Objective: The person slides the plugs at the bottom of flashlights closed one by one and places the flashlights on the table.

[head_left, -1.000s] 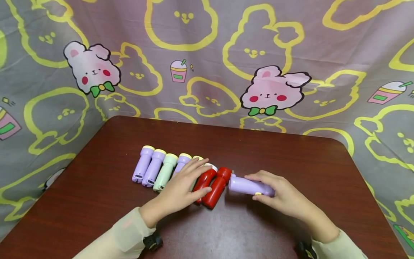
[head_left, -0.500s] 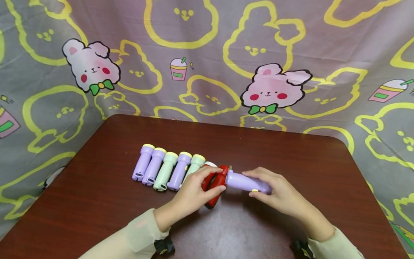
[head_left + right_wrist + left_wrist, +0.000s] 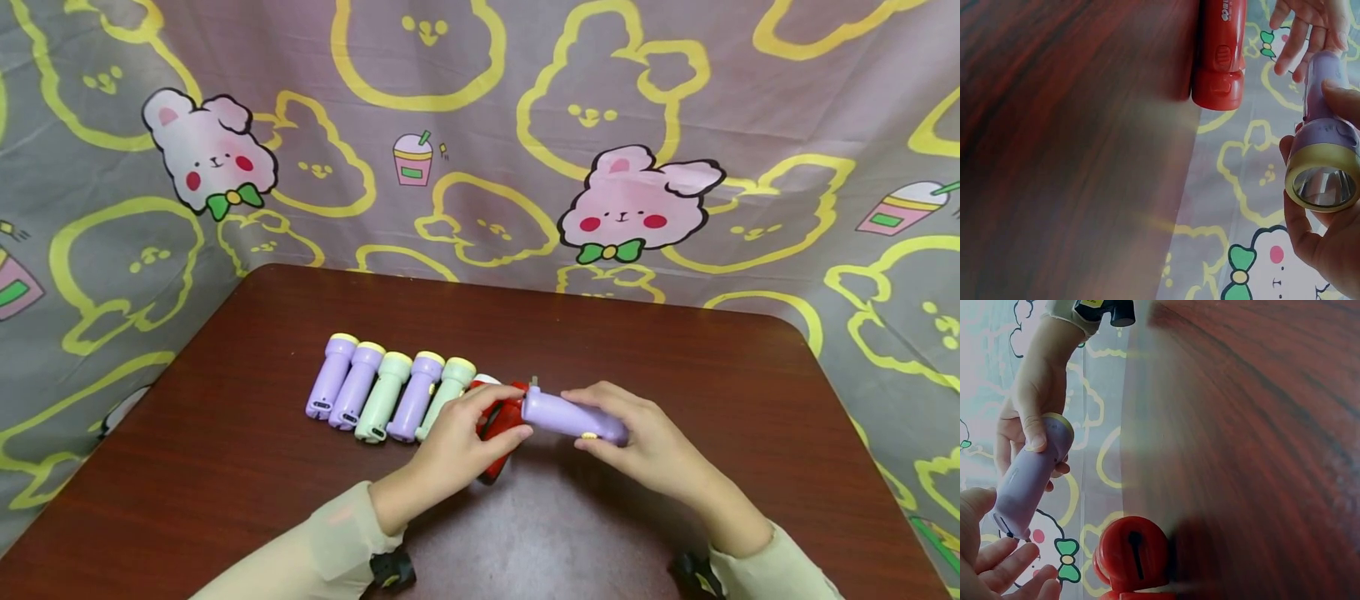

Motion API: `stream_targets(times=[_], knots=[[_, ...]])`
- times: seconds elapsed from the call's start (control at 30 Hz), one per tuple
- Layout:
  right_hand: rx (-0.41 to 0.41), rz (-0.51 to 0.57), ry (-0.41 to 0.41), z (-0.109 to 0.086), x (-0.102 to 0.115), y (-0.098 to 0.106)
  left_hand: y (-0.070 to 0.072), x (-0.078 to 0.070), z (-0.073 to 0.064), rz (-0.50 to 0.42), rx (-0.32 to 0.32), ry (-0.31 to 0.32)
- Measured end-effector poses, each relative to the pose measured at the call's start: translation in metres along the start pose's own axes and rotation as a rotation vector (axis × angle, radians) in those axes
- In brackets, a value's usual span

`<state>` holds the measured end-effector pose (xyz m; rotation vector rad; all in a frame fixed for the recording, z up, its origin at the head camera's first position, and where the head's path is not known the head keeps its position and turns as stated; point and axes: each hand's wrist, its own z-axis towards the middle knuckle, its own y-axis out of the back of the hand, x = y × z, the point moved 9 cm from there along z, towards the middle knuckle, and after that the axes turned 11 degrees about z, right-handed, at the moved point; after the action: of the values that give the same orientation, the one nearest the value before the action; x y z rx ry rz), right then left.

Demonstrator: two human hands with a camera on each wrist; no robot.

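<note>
My right hand [image 3: 660, 442] holds a purple flashlight [image 3: 558, 414] with its thumb and fingers around the head end. In the right wrist view its yellow ring [image 3: 1302, 199] and reflector face the camera. A small metal-pronged plug [image 3: 534, 382] sticks up at the tail. My left hand [image 3: 453, 437] is at that tail, fingers spread and relaxed, with the thumb tip close by the end in the left wrist view. Red flashlights [image 3: 504, 429] lie on the table, partly hidden behind the left hand.
To the left, purple flashlights [image 3: 330, 379] and green flashlights [image 3: 384, 400] lie side by side in a row, yellow rims pointing away. The dark wooden table [image 3: 660, 350] ends at a patterned cloth [image 3: 480, 125] hanging behind it.
My left hand has moved right, from over the row and red flashlights to the purple flashlight's tail. The right hand has shifted slightly left and away with the purple flashlight, tilting its tail upward.
</note>
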<state>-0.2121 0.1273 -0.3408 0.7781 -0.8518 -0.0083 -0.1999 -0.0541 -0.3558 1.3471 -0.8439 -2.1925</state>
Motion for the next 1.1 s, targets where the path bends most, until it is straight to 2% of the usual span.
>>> stream_targets(times=[0.1, 0.33, 0.47, 0.67, 1.1], knots=[[0.001, 0.005, -0.002, 0.001, 0.002, -0.001, 0.001, 0.000, 0.000, 0.005, -0.019, 0.002], [0.003, 0.002, 0.011, 0.006, 0.007, -0.006, 0.007, 0.002, -0.001, -0.047, -0.083, 0.063], [0.005, 0.015, 0.014, 0.006, 0.007, -0.009, 0.009, 0.003, -0.001, -0.085, -0.113, 0.055], [-0.010, 0.038, 0.053, 0.007, 0.010, -0.011, 0.010, 0.003, -0.002, -0.177, -0.108, 0.027], [-0.019, 0.028, 0.070, 0.007, 0.011, -0.013, 0.010, 0.006, -0.001, -0.217, -0.103, 0.040]])
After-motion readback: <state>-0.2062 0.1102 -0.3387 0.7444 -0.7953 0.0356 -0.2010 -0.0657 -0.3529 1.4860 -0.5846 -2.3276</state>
